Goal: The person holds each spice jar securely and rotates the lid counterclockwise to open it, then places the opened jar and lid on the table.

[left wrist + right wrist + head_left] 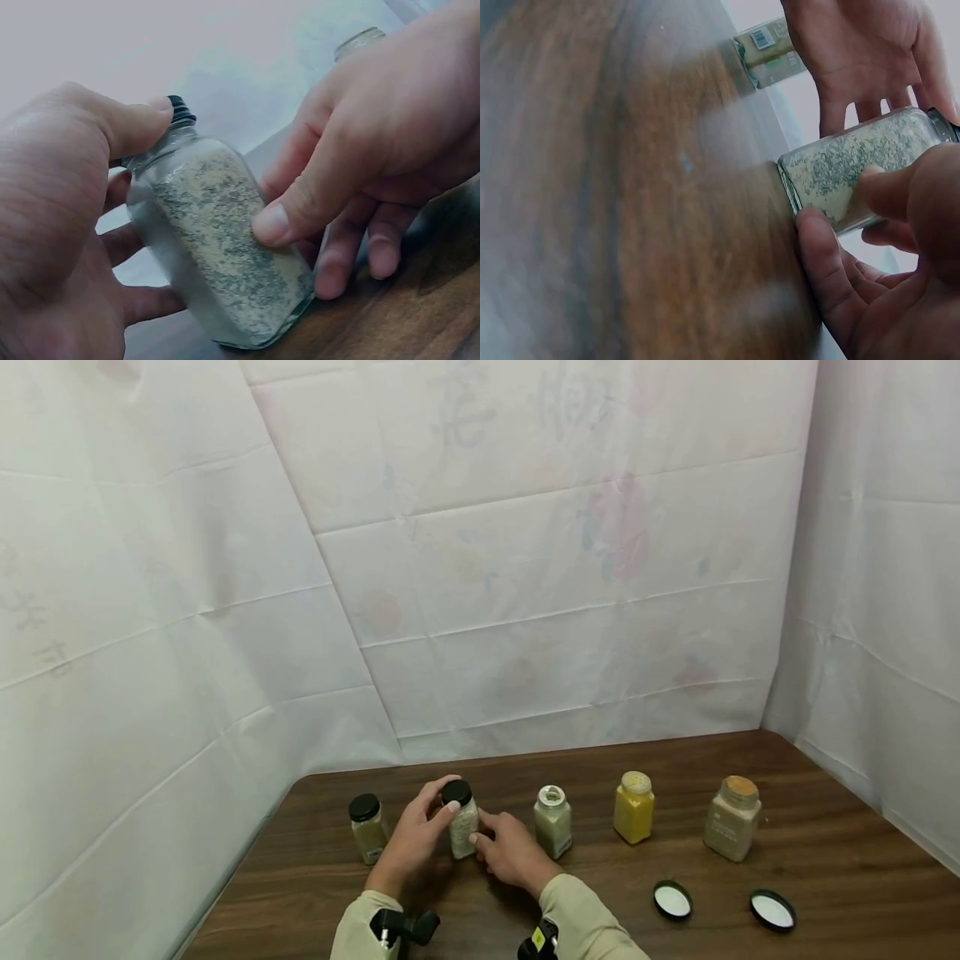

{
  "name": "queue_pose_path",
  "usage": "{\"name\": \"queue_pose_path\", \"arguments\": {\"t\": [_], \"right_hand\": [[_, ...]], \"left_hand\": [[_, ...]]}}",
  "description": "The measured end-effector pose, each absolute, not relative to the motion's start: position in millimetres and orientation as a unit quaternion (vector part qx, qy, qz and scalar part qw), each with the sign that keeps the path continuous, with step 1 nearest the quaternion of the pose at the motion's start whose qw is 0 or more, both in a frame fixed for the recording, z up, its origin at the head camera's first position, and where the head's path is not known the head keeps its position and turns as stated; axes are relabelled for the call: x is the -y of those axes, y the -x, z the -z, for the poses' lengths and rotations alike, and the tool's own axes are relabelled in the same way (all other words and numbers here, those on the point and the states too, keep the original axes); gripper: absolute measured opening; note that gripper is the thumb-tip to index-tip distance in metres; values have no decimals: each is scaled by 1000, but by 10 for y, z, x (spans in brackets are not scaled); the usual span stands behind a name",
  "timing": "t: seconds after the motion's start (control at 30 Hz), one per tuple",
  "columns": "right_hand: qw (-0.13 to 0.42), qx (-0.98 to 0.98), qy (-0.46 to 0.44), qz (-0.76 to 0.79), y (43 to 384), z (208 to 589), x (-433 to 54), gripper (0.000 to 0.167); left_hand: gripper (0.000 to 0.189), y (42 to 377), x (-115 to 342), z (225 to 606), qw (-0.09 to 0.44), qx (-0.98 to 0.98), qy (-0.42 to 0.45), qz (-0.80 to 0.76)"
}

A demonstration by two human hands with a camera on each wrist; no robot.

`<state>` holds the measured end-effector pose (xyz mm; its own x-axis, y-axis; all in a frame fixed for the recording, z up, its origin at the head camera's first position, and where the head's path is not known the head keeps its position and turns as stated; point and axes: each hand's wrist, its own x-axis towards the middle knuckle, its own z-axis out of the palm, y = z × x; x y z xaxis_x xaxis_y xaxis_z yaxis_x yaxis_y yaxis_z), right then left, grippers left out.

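A glass spice jar filled with pale, green-flecked seasoning stands on the wooden table between my hands. My left hand holds its black lid, the thumb on the near side and the other fingers behind. Lower down, my right hand grips the jar's body; its thumb presses on the glass front in the left wrist view. The lid sits on the jar's neck, and the jar's bottom edge is right at the tabletop. In the right wrist view, the right hand curls around the glass near the base.
Left of my hands stands another black-lidded jar. To the right are lidless jars: one with pale green contents, one yellow, one brownish. Two black lids lie white side up on the table near the front right. White cloth hangs behind.
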<state>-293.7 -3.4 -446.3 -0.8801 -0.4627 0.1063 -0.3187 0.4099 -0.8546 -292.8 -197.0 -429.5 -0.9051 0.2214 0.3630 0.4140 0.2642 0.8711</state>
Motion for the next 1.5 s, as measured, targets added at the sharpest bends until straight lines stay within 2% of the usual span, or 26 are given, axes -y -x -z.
{"name": "queue_pose_path", "arguments": {"t": [0.33,0.9,1.17,1.5], "right_hand": [[32,-849,243,468,2918,4419,9,55],[51,-840,233,488,2933,4441,13,55],[73,-838,220,494,2925,4444,4,57],[73,-837,219,496,2916,4467,8,57]], "left_hand": [[42,2936,1861,4290,115,779,171,592],[45,2936,1833,4331,122,743,146,642],[42,2937,1874,4353,103,717,152,673],[39,2943,1873,4394,117,713,136,677]]}}
